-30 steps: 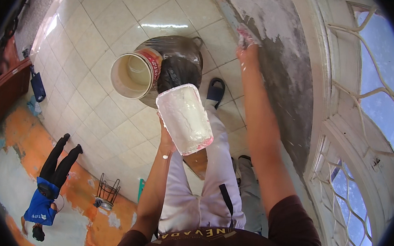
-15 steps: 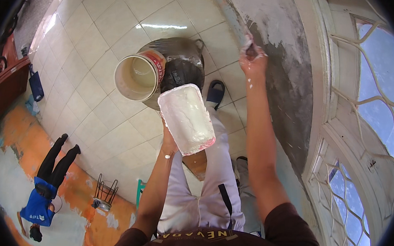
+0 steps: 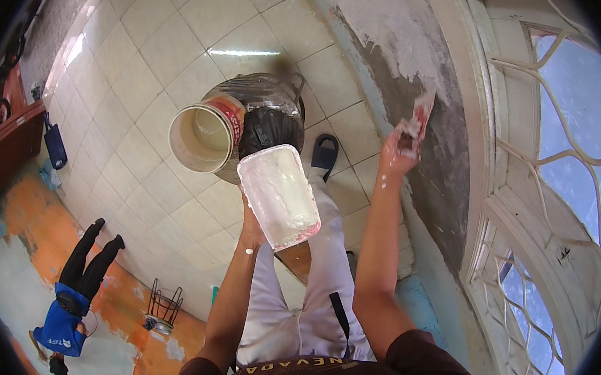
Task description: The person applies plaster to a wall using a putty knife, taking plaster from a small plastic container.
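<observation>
My left hand (image 3: 249, 219) holds a white rectangular tray (image 3: 279, 193) of pale paste from below, its fingers mostly hidden by it. My right hand (image 3: 401, 149), spotted with paste, grips a paste-smeared scraper (image 3: 422, 112) with red on it, held up against the grey, partly coated wall (image 3: 440, 183) on the right. Beyond the tray, a white bucket (image 3: 185, 141) with pale contents and a dark bag (image 3: 270, 129) sit on a dark round surface (image 3: 262, 87).
A person (image 3: 73, 297) in blue and black is at the patched orange wall (image 3: 26, 217), near a wire rack (image 3: 163, 303). Tiled floor (image 3: 158, 31) surrounds my feet, one in a dark sandal (image 3: 324, 154). Wooden furniture (image 3: 8, 139) stands left. Grilled windows (image 3: 562, 129) line the right.
My right hand and scraper have moved down and to the right along the wall. The tray appears slightly lower in the picture, as do bucket and floor.
</observation>
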Demonstrator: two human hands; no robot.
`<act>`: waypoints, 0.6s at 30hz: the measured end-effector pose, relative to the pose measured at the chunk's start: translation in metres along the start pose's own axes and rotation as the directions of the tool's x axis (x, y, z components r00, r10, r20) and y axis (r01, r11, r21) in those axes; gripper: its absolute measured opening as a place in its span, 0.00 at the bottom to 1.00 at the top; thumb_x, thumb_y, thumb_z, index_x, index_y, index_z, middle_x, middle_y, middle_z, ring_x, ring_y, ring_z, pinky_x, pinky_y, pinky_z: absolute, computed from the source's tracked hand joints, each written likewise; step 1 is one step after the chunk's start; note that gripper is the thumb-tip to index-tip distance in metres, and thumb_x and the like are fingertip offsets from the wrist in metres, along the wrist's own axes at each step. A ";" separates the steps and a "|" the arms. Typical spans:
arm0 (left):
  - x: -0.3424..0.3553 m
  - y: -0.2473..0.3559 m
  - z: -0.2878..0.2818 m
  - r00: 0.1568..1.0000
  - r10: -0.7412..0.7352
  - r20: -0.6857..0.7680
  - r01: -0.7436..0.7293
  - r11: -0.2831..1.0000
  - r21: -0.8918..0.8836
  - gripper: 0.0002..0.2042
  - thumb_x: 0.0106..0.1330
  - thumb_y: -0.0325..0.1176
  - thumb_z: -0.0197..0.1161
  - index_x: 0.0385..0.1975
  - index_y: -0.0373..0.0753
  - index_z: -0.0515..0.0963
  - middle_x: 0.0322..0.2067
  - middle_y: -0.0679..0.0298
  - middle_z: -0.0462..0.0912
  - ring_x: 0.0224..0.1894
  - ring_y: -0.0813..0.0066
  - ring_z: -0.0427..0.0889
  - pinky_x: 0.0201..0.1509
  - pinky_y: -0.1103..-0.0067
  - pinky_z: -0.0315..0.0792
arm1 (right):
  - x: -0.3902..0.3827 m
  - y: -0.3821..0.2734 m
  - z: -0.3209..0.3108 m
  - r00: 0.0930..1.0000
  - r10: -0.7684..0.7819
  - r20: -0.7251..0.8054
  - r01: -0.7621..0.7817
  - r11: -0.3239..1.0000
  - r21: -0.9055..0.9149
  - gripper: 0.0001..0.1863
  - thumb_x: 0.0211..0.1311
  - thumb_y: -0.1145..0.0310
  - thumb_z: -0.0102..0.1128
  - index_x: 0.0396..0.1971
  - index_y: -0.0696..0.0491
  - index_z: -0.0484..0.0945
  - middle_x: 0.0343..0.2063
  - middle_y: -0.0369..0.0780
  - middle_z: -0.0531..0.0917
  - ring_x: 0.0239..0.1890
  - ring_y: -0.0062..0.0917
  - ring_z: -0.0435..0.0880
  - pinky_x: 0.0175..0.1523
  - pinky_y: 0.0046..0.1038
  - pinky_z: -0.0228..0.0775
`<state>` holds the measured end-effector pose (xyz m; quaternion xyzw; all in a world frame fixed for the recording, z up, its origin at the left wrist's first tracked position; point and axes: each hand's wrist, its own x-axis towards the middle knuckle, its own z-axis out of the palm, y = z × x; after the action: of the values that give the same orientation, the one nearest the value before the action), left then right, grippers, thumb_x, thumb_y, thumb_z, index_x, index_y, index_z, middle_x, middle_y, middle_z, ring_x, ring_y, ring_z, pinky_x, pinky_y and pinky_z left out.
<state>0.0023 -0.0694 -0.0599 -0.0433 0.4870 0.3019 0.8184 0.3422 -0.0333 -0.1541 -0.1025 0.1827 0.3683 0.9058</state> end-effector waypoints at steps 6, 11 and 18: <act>0.006 0.002 0.006 1.000 -0.005 -0.024 0.005 1.000 -0.004 0.37 0.67 0.65 0.34 0.68 0.44 0.49 0.65 0.59 0.59 0.65 0.62 0.62 0.67 0.66 0.60 | -0.001 0.026 -0.006 0.925 0.015 -0.379 -0.271 0.726 -0.632 0.16 0.57 0.78 0.51 0.46 0.64 0.72 0.35 0.42 0.78 0.33 0.24 0.76 0.38 0.23 0.73; 0.015 -0.003 -0.004 0.998 -0.009 -0.056 0.001 0.989 -0.146 0.37 0.67 0.65 0.33 0.68 0.44 0.49 0.65 0.59 0.59 0.65 0.62 0.62 0.66 0.66 0.60 | 0.085 0.127 0.050 0.922 0.195 -0.336 -0.298 0.910 -0.290 0.13 0.67 0.73 0.46 0.47 0.64 0.71 0.42 0.47 0.77 0.37 0.29 0.77 0.42 0.28 0.74; 0.000 0.008 0.011 0.999 0.025 -0.029 -0.022 0.996 0.090 0.37 0.67 0.65 0.33 0.69 0.44 0.48 0.65 0.59 0.58 0.65 0.62 0.61 0.67 0.67 0.58 | 0.084 0.088 0.067 0.916 0.324 -0.238 -0.274 0.936 0.220 0.18 0.64 0.77 0.43 0.54 0.66 0.66 0.45 0.48 0.77 0.40 0.32 0.76 0.47 0.32 0.72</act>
<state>0.0062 -0.0587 -0.0524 -0.0056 0.5128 0.2887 0.8085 0.3528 0.1034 -0.1314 -0.0391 0.3511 0.4673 0.8104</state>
